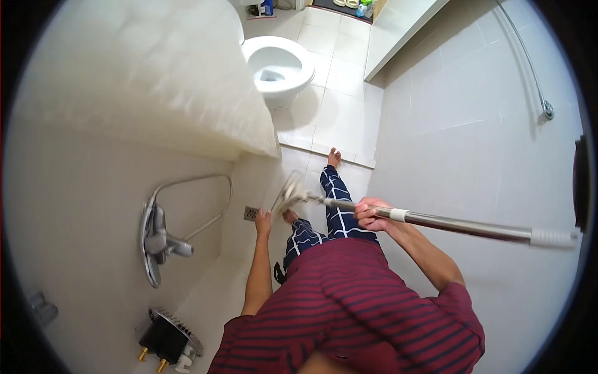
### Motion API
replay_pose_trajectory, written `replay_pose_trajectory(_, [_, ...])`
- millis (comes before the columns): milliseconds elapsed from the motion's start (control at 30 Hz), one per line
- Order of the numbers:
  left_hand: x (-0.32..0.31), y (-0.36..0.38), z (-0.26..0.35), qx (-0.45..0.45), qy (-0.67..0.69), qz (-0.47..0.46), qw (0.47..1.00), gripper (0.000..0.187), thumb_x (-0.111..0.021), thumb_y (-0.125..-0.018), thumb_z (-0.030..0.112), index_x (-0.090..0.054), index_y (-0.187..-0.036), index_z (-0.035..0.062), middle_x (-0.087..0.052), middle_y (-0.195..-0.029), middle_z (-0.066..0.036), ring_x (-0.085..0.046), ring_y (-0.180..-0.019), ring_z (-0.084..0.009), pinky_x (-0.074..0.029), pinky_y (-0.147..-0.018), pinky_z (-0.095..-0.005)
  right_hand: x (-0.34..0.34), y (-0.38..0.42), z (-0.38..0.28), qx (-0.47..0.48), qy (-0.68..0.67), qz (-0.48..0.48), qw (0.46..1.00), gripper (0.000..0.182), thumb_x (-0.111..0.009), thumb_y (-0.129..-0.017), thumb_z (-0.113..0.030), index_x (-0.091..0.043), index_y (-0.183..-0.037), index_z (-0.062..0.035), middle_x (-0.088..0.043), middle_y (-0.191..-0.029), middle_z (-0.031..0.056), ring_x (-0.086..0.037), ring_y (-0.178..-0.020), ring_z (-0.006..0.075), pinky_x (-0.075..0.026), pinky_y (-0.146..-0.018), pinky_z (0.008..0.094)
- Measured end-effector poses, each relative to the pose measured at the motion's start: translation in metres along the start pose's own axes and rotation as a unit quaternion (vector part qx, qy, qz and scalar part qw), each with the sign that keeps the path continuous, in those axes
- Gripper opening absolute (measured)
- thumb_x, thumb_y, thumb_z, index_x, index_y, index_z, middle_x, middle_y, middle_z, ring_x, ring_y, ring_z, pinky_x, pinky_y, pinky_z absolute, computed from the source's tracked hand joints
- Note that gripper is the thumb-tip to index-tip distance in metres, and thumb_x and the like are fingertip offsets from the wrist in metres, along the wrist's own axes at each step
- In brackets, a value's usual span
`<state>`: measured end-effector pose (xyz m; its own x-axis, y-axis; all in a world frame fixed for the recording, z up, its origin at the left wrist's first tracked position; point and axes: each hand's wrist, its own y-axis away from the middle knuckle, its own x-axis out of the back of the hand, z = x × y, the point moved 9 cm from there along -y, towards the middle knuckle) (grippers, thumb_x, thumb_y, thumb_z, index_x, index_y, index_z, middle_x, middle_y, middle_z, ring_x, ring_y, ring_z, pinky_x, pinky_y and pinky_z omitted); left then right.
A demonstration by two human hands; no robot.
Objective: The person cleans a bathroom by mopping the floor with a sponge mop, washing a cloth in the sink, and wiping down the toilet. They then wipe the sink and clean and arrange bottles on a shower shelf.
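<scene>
My right hand (372,215) is wrapped round the metal pole (467,225) of a mop, which runs across my body with its pale grip end out to the right. Past that hand, the pole leads left to the blurred mop head (288,192), which is tilted above the floor near my feet. My left hand (263,222) is at the lower left edge of the mop head, fingers closed on its rim. A square floor drain (251,213) lies just left of that hand.
A shower mixer (161,240) with a hose projects from the left wall, and a black fixture with brass fittings (165,340) is below it. A toilet (280,68) stands ahead, beyond a low tiled curb (324,151). A rail (529,62) is on the right wall.
</scene>
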<state>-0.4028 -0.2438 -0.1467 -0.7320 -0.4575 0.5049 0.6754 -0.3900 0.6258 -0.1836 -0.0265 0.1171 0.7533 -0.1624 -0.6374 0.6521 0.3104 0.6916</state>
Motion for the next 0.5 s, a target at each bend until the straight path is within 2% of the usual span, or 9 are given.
replay_pose_trajectory(67, [-0.009, -0.012, 0.038, -0.026, 0.07, -0.011, 0.997, 0.05, -0.051, -0.084, 0.031, -0.043, -0.122, -0.0007, -0.054, -0.111, -0.017, -0.05, -0.104, -0.0292, -0.037, -0.091, -0.0352, -0.002, 0.013, -0.054, 0.07, -0.088, 0.019, 0.993, 0.02, -0.041, -0.081, -0.01, -0.04, -0.061, -0.0111, -0.037, -0.046, -0.006, -0.033, -0.036, 0.005, -0.027, -0.037, 0.0214])
replay_pose_trajectory(167, [-0.023, -0.008, 0.076, -0.038, 0.039, -0.009, 0.998, 0.044, -0.052, -0.083, 0.027, -0.047, -0.118, 0.0007, -0.058, -0.101, -0.015, -0.056, -0.093, -0.0274, -0.042, -0.084, -0.0351, -0.027, 0.009, -0.173, 0.172, -0.038, -0.027, 0.984, 0.019, -0.042, -0.079, -0.011, -0.04, -0.06, -0.0111, -0.038, -0.047, -0.005, -0.031, -0.036, 0.0064, -0.027, -0.037, 0.0213])
replay_pose_trajectory(200, [-0.032, -0.008, 0.076, -0.036, 0.002, -0.02, 0.999, 0.042, -0.052, -0.083, 0.027, -0.049, -0.116, 0.0015, -0.058, -0.101, -0.016, -0.056, -0.091, -0.028, -0.042, -0.083, -0.0351, -0.04, 0.004, -0.222, 0.199, -0.004, -0.062, 0.978, 0.014, -0.04, -0.08, -0.007, -0.041, -0.066, -0.006, -0.038, -0.049, -0.0039, -0.034, -0.036, 0.0044, -0.027, -0.035, 0.0206])
replay_pose_trajectory(267, [-0.048, -0.001, 0.073, 0.041, -0.015, -0.032, 0.999, 0.037, -0.052, -0.084, 0.027, -0.051, -0.112, 0.0027, -0.059, -0.098, -0.018, -0.057, -0.091, -0.0289, -0.043, -0.081, -0.0342, -0.067, -0.001, -0.334, 0.329, 0.034, -0.112, 0.937, 0.019, -0.043, -0.077, -0.007, -0.04, -0.058, -0.0079, -0.035, -0.047, -0.0027, -0.031, -0.036, 0.0067, -0.027, -0.035, 0.0211])
replay_pose_trajectory(300, [-0.057, 0.007, 0.075, 0.07, -0.024, -0.077, 0.994, 0.037, -0.053, -0.084, 0.027, -0.052, -0.112, 0.0034, -0.061, -0.096, -0.016, -0.058, -0.09, -0.0253, -0.044, -0.079, -0.0333, -0.077, -0.012, -0.385, 0.296, 0.028, -0.141, 0.944, 0.024, -0.046, -0.077, -0.01, -0.043, -0.053, -0.0091, -0.037, -0.047, -0.0006, -0.03, -0.04, 0.0097, -0.027, -0.039, 0.0225])
replay_pose_trajectory(400, [-0.075, 0.035, 0.08, 0.13, 0.053, -0.106, 0.984, 0.038, -0.058, -0.082, 0.028, -0.055, -0.11, 0.0035, -0.062, -0.095, -0.012, -0.057, -0.089, -0.0184, -0.045, -0.078, -0.0312, -0.117, -0.02, -0.534, 0.418, 0.041, -0.2, 0.885, 0.022, -0.048, -0.077, -0.009, -0.043, -0.056, -0.0068, -0.039, -0.051, 0.0018, -0.033, -0.043, 0.0119, -0.028, -0.042, 0.0225])
replay_pose_trajectory(433, [-0.078, 0.048, 0.086, 0.171, 0.05, -0.11, 0.978, 0.038, -0.059, -0.081, 0.029, -0.056, -0.11, 0.0033, -0.061, -0.098, -0.011, -0.057, -0.09, -0.0164, -0.044, -0.078, -0.0306, -0.129, -0.02, -0.563, 0.411, -0.009, -0.184, 0.893, 0.019, -0.051, -0.077, -0.006, -0.044, -0.06, -0.005, -0.041, -0.052, 0.0026, -0.038, -0.045, 0.0124, -0.035, -0.043, 0.023])
replay_pose_trajectory(467, [-0.082, 0.069, 0.112, 0.201, 0.074, -0.127, 0.969, 0.039, -0.059, -0.081, 0.029, -0.056, -0.109, 0.0031, -0.06, -0.099, -0.011, -0.057, -0.09, -0.0174, -0.044, -0.078, -0.0307, -0.14, -0.013, -0.587, 0.459, 0.032, -0.127, 0.879, 0.014, -0.052, -0.077, -0.003, -0.044, -0.065, -0.0019, -0.042, -0.052, 0.0036, -0.044, -0.048, 0.0122, -0.041, -0.045, 0.0228])
replay_pose_trajectory(500, [-0.087, 0.081, 0.139, 0.229, 0.095, -0.143, 0.958, 0.039, -0.059, -0.081, 0.029, -0.057, -0.109, 0.0028, -0.06, -0.1, -0.01, -0.057, -0.089, -0.0185, -0.044, -0.079, -0.0308, -0.143, -0.025, -0.602, 0.419, 0.057, -0.118, 0.898, 0.013, -0.052, -0.077, -0.003, -0.044, -0.067, -0.0012, -0.043, -0.054, 0.0044, -0.045, -0.049, 0.0121, -0.042, -0.046, 0.0227])
